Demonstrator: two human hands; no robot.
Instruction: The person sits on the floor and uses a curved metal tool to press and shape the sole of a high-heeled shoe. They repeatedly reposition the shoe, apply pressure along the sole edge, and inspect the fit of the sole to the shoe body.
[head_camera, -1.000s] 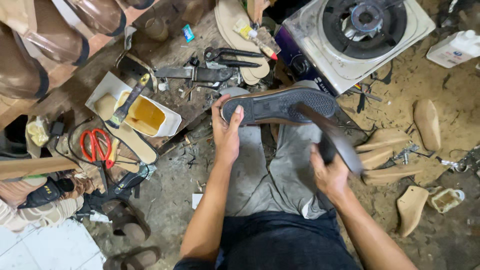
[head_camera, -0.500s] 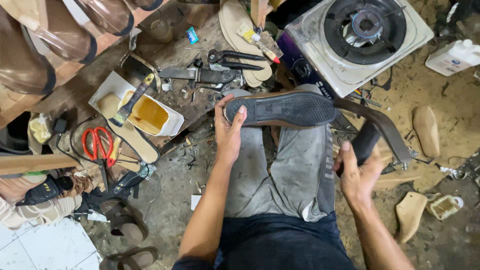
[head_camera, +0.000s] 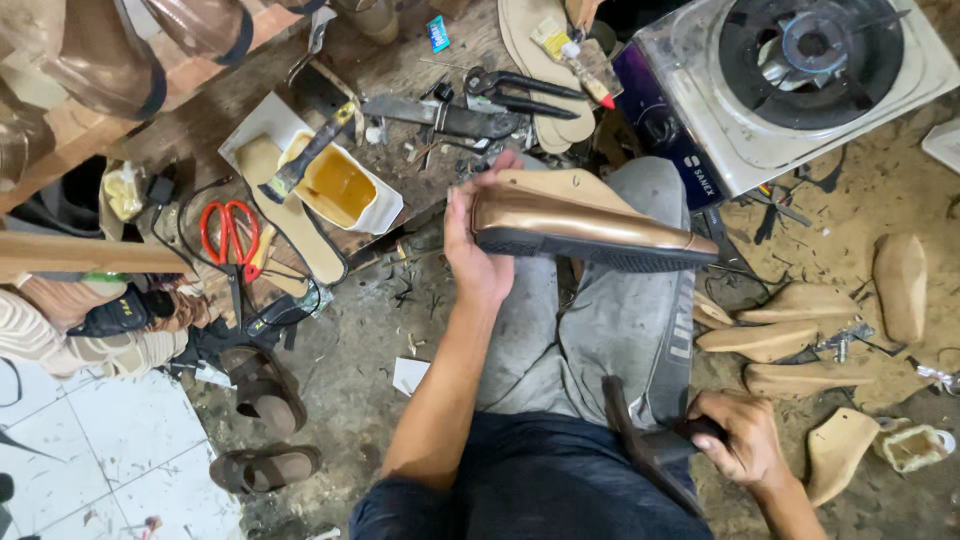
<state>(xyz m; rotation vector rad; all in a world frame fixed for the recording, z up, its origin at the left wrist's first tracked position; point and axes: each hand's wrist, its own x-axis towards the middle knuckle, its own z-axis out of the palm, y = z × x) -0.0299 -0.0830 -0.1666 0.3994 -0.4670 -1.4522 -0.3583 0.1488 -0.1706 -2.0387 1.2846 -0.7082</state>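
Bronze shoe (head_camera: 590, 228) is lying on its side over your knees, and your left hand (head_camera: 478, 255) is gripping it at the heel end, fingers curled over the tan insole edge and thumb pressing the back. Its dark sole is facing toward your body, below your fingertips. Your right hand (head_camera: 740, 440) is closing around the handle of a dark hammer-like tool (head_camera: 640, 445) beside your right thigh, its head pointing toward your lap. Beyond your left fingers, pliers (head_camera: 520, 85) are resting on the bench; to their left, a glue tub (head_camera: 345, 190) and red scissors (head_camera: 230, 230) are sitting. Wooden lasts (head_camera: 790, 340) are lying just past your right knuckles.
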